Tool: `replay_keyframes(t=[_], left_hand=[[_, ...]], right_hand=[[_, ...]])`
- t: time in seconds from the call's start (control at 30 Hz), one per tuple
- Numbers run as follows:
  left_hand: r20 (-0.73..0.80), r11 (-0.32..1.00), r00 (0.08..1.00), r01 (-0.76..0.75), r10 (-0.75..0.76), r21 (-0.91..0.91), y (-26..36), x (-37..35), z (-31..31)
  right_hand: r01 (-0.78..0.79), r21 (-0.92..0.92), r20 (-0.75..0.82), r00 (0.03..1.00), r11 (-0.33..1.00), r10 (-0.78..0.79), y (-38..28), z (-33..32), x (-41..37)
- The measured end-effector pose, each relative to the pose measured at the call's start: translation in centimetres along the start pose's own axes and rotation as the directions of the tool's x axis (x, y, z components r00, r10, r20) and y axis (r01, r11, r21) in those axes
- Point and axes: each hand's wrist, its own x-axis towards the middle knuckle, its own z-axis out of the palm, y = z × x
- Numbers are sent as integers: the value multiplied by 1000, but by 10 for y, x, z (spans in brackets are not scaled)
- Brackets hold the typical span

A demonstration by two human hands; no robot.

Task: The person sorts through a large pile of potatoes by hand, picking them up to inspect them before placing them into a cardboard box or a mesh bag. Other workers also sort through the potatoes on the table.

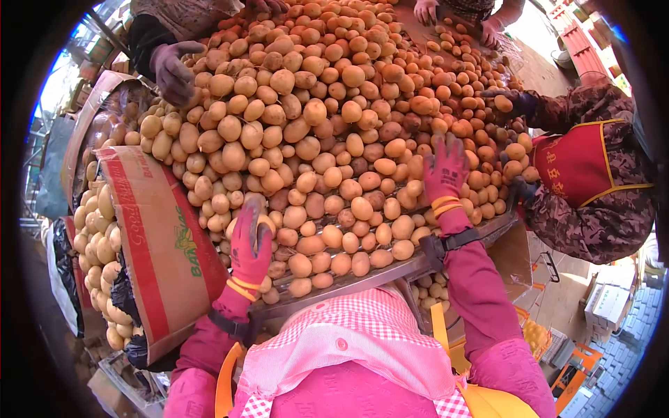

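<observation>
Hundreds of potatoes are heaped across the table, right up to the near edge. How is a pile like that best worked without anything getting bruised or rolled off? (spudnewb)

Judging by the shot, the heap is best taken from the near edge and worked inward. If it's dug into at the middle, the slope probably gets set sliding. The left hand is laid on the potatoes at the near edge, close to the left corner, with gloved fingers half curled over them. Whether one is actually gripped can't be told, since the palm side is hidden. The right hand is spread flat and wide open on the heap toward the right edge, with nothing held. That flat hand looks handy as a dam while single potatoes are picked out by the other. (tatertech)

And the cardboard box leaning at the left edge, with potatoes inside? (spudnewb)

Potatoes are better set in than dropped, and only short moves are needed, since it's just beside the left hand. Room should be left for the grey-gloved hand at the far left corner and the person in the red apron at the right edge, so reaches aren't crossed. (tatertech)
</observation>
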Motion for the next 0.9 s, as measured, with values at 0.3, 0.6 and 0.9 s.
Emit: replay_keyframes(t=[0.3,0.6,0.9], left_hand=[[559,880,822,-181,-109,438,8,-100,-7],[420,943,863,-166,280,-289,44,-38,77],[66,775,982,97,-175,624,5,-92,-14]], right_hand=[[322,109,217,915,940,-339,-66,10,-10],[-104,-215,-94,992,971,86,11,-21,22],[324,241,423,814,915,-399,-48,-14,-66]])
